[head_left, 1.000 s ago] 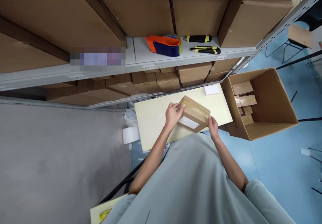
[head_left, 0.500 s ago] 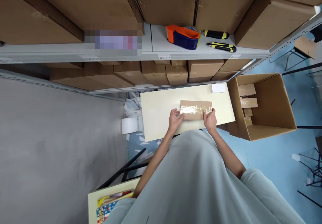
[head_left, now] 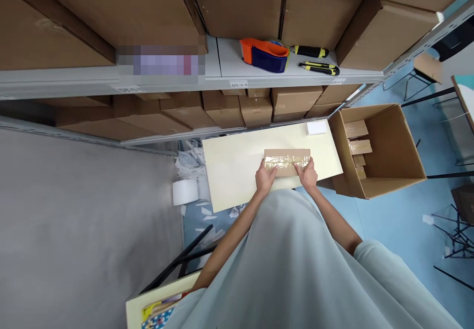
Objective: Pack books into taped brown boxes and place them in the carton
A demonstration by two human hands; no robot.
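Note:
Between my two hands is a small flat cardboard box (head_left: 287, 155) with shiny clear tape along its top face. My left hand (head_left: 264, 177) grips its left end, thumb on the taped face. At the opposite end my right hand (head_left: 307, 174) holds it the same way, thumb over the tape. The fingers beneath the box are hidden. Under it lies a cream tabletop (head_left: 233, 171); whether the box touches the table I cannot tell. A small white box (head_left: 316, 127) sits at the table's far right corner.
Right of the table stands a large open carton (head_left: 394, 146) with several small taped boxes inside. A shelf (head_left: 222, 67) ahead carries cartons, an orange-and-blue tape dispenser (head_left: 264, 55) and two utility knives (head_left: 311, 51). A white roll (head_left: 185, 192) lies left, near crumpled wrapping.
My left hand has closed in on the box's left end, its fingers now wrapped around the edge. The whole view has shifted slightly as my head moved.

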